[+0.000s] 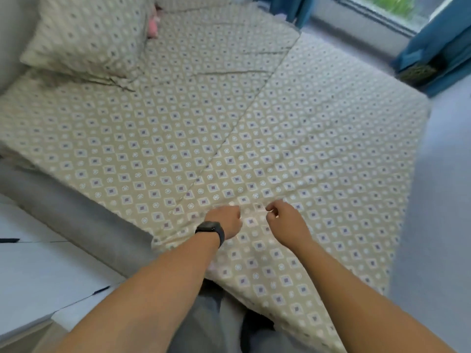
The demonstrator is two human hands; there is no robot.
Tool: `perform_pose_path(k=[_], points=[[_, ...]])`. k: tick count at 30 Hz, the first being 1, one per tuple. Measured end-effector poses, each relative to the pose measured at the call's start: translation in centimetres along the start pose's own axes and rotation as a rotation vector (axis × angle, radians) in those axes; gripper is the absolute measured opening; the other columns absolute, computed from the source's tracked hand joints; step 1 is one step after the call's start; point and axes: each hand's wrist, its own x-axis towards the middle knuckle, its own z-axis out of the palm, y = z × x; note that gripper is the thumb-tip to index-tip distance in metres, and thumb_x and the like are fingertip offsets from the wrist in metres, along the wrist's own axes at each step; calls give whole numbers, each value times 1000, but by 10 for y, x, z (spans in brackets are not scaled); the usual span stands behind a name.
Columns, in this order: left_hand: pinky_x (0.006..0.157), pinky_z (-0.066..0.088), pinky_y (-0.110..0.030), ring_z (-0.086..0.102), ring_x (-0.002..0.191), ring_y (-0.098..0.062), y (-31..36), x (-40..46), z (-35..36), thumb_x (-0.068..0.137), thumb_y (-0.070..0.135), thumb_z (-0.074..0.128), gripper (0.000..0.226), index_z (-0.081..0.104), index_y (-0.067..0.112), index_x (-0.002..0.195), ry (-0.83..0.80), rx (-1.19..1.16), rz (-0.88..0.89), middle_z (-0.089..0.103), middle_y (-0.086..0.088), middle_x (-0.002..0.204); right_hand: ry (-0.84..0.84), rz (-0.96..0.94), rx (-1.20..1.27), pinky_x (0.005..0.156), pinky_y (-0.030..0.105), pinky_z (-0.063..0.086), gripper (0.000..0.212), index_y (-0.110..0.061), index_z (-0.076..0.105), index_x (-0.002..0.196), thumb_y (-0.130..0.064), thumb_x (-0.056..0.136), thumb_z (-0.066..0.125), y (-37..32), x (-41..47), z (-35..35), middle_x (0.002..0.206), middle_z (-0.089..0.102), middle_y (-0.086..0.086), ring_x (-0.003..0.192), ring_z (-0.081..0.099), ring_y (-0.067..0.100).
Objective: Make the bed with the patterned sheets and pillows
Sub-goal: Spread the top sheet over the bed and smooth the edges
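A: Where's the bed (84, 220) at?

B: Mostly covered. Patterned sheet (142, 138) lies flat over the mattress, w/ a few creases near the head end. A 2nd patterned sheet (318, 149) is spread over the right side; its edge runs diagonally across the bed, so it isn't square to the mattress yet, and its near end hangs off the foot edge toward the person's legs.

A: Pillows?

B: One pillow (86, 39) at the far left corner, propped against the wall. A 2nd one, can't see. Something pink (153, 25) sits just beside it, too blurry to name.

A: Hands?

B: Both at the near edge of the bed, close together. Left hand (225, 222), watch (211, 230) on the wrist, fingers curled down on the top sheet, looks like a pinch. Right hand (285, 222) has fingers curled too, thumb and forefinger together on a bit of fabric, I think, but blur makes it hard to be sure.

A: What's left?

B: My guess: pull the top sheet straight, line it up w/ the edges, smooth creases, set pillows. Roughly halfway+.
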Motion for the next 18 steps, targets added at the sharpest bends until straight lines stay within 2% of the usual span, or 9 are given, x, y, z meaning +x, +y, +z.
perform_pose_path(k=[5, 10, 14, 18], points=[[74, 50, -37, 61, 88, -24, 140, -64, -3, 95, 25, 43, 20, 61, 23, 102, 43, 28, 171, 65, 0, 101, 87, -46, -21, 84, 43, 56, 28, -24, 61, 121, -28, 99, 46, 67, -76, -86, 112, 62, -7, 85, 63, 13], [76, 54, -38, 62, 87, -20, 261, -129, 3, 98, 30, 45, 19, 63, 27, 106, 89, 88, 371, 66, 4, 102, 232, -47, -57, 75, 36, 53, 26, -26, 62, 119, -30, 100, 44, 137, -152, -170, 110, 64, -7, 86, 61, 13], [78, 55, -38, 63, 88, -17, 333, -167, -2, 97, 33, 48, 21, 65, 31, 110, 164, 166, 529, 66, 9, 100, 374, -24, -2, 75, 35, 54, 25, -28, 62, 118, -32, 100, 45, 172, -208, -224, 110, 64, -10, 82, 61, 7], [81, 54, -36, 63, 92, -15, 400, -215, -10, 97, 32, 50, 22, 66, 31, 113, 167, 222, 730, 69, 8, 106, 534, 7, 62, 68, 29, 43, 23, -31, 62, 117, -35, 101, 46, 204, -267, -263, 111, 62, -13, 89, 57, 8]])
